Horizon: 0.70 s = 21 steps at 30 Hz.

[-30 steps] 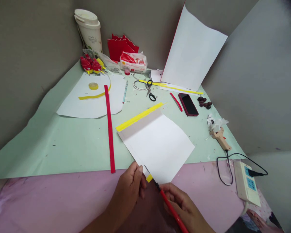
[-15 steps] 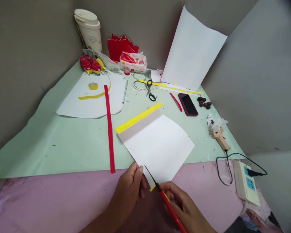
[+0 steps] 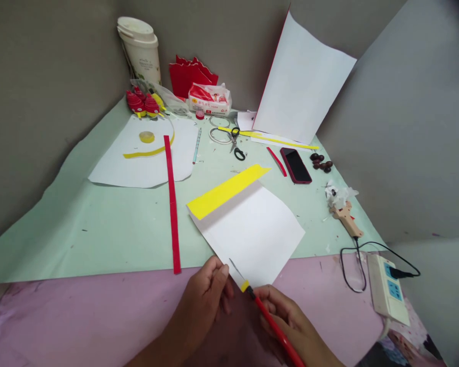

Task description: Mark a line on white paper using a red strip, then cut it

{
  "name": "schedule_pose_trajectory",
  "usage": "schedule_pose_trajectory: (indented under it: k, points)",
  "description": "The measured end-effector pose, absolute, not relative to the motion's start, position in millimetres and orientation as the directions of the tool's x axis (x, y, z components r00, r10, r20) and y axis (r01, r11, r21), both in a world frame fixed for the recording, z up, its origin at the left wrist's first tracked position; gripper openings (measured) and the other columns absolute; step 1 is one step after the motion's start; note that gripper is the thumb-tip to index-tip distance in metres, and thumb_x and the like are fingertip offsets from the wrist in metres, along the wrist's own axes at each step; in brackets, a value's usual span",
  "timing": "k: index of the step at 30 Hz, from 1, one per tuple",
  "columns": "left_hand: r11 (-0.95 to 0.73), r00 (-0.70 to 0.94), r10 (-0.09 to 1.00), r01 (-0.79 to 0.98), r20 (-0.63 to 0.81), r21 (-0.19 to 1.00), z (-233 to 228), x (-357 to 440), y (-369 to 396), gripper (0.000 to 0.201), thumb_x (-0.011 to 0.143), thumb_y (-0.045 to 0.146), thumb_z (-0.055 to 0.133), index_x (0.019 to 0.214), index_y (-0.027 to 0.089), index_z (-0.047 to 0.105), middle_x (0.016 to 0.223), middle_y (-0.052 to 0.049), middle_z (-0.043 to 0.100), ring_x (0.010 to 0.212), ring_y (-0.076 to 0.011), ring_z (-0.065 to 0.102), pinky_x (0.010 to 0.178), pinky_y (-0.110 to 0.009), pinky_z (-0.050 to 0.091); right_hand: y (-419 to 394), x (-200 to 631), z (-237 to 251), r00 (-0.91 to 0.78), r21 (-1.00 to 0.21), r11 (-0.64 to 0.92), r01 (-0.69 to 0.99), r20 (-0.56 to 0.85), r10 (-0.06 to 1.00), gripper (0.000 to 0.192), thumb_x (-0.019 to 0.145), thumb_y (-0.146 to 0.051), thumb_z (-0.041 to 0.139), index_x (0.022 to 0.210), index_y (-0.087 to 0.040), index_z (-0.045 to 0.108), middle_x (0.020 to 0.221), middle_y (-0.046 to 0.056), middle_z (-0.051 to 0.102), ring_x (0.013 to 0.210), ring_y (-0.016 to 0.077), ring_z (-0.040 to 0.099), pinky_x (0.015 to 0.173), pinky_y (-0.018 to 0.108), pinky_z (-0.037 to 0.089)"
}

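Note:
Between the thumb and fingers of my left hand [image 3: 208, 285] is the near-left edge of a sheet of paper [image 3: 248, 232], white on top and yellow underneath. Its far edge curls up and shows a broad yellow band. My right hand [image 3: 286, 318] grips a slim red-handled tool [image 3: 277, 331] with a thin pointed metal tip. The tip lies over the paper's near corner, where a small yellow piece of paper laps across it. The tool's exact kind does not show. Beyond my left hand lies a long red strip [image 3: 172, 209].
Black-handled scissors [image 3: 235, 144], a phone [image 3: 296, 165] and a roll of yellow tape [image 3: 147, 136] lie farther back. On the right are a glue gun [image 3: 348, 219] and a power strip [image 3: 388, 290], joined by a black cord. A lidded cup [image 3: 141, 51] stands at the back left.
The paper's far edge has curled over more, widening its yellow band. The near yellow corner has shifted up and now laps across the tool's tip. Both hands stay nearly in place.

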<state>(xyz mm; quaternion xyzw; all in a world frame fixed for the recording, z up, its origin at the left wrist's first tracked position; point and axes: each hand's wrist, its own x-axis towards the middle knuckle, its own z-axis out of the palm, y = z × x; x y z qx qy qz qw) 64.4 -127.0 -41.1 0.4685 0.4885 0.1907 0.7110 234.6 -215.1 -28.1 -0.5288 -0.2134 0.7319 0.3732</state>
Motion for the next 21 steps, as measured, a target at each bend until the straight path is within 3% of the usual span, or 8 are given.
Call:
schedule_pose_trajectory:
  k: [4,11,14,18,21]
  points:
    - [0.479,0.434,0.747,0.174,-0.504,0.86,-26.7,51.4,-115.1,0.033,0.089,0.051,0.046,0.102,0.021,0.049,0.08,-0.002,0.066,0.06,-0.0167,0.062,0.047,-0.026,0.047,-214.6,234.2,-29.3,-0.14,-0.696,-0.627,-0.35,-0.623,0.77,0.041,0.079,-0.05,0.072,0.1,-0.019,0.057,0.059,-0.009,0.043,0.044,0.0034,0.027,0.043,0.018,0.018]
    - [0.448,0.25,0.847,0.139,-0.469,0.883,-12.2,39.7,-66.7,0.062,0.082,0.05,0.058,0.129,0.019,0.032,0.101,-0.009,0.062,0.083,-0.0233,0.068,0.068,-0.037,0.057,-211.1,233.4,-36.9,-0.117,-0.765,-0.562,-0.313,-0.556,0.823,0.04,0.08,-0.053,0.07,0.101,-0.02,0.06,0.063,-0.006,0.048,0.049,0.0051,0.034,0.048,0.019,0.022]
    - [0.421,0.154,0.883,0.159,-0.444,0.893,-15.7,39.0,-40.4,0.077,0.077,0.039,0.068,0.138,0.018,0.026,0.112,-0.013,0.058,0.09,-0.0236,0.066,0.071,-0.037,0.057,-207.8,232.8,-35.2,-0.113,-0.785,-0.558,-0.269,-0.55,0.828,0.043,0.079,-0.056,0.069,0.098,-0.019,0.061,0.067,-0.004,0.052,0.051,0.0051,0.037,0.048,0.019,0.022]
    - [0.302,0.099,0.938,0.229,-0.331,0.925,-23.9,36.0,-8.2,0.083,0.072,0.033,0.071,0.141,0.017,0.027,0.094,-0.006,0.061,0.08,-0.0216,0.066,0.071,-0.037,0.054,-202.8,233.0,-30.9,-0.109,-0.782,-0.581,-0.224,-0.572,0.813,0.048,0.076,-0.058,0.07,0.1,-0.018,0.06,0.065,-0.005,0.05,0.05,0.0052,0.035,0.047,0.019,0.022]
    - [0.195,0.076,0.972,0.271,-0.223,0.943,-25.5,37.6,7.6,0.062,0.074,0.034,0.069,0.13,0.023,0.045,0.077,0.003,0.056,0.07,-0.0167,0.062,0.071,-0.033,0.05,-198.5,233.0,-30.8,-0.083,-0.779,-0.591,-0.208,-0.588,0.805,0.047,0.074,-0.057,0.073,0.097,-0.018,0.06,0.061,-0.007,0.046,0.049,0.0053,0.033,0.047,0.019,0.021]
